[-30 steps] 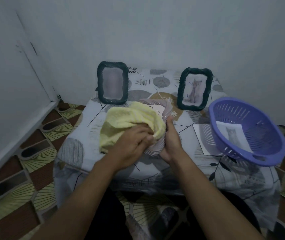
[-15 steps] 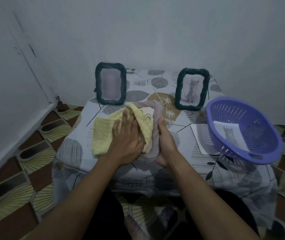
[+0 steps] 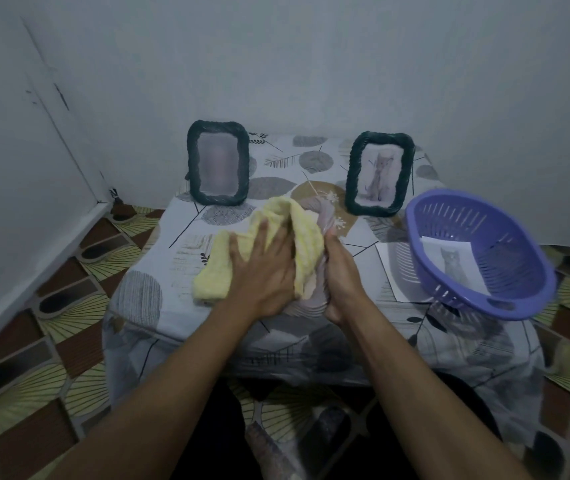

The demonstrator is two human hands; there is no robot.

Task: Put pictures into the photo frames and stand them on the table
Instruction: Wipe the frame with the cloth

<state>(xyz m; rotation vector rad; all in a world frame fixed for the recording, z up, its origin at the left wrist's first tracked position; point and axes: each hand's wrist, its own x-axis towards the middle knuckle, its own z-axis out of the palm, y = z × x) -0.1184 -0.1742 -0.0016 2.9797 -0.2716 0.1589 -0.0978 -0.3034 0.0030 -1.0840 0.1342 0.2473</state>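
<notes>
The left hand's (image 3: 262, 268) fingers (image 3: 278, 240) lie straight and spread, pressing a yellow cloth (image 3: 217, 275) onto the pale frame (image 3: 318, 216). The frame sits under and just right of them, its long axis seemingly near to far. The right hand (image 3: 340, 271) grips its right edge. Beyond, the left dark frame (image 3: 193, 161) and right dark frame (image 3: 352, 174) stand filled. A cat picture (image 3: 453, 265) waits in the purple basket (image 3: 519, 289), nearer the right hand. The patterned bench (image 3: 158, 271) fills a tiled corner.
</notes>
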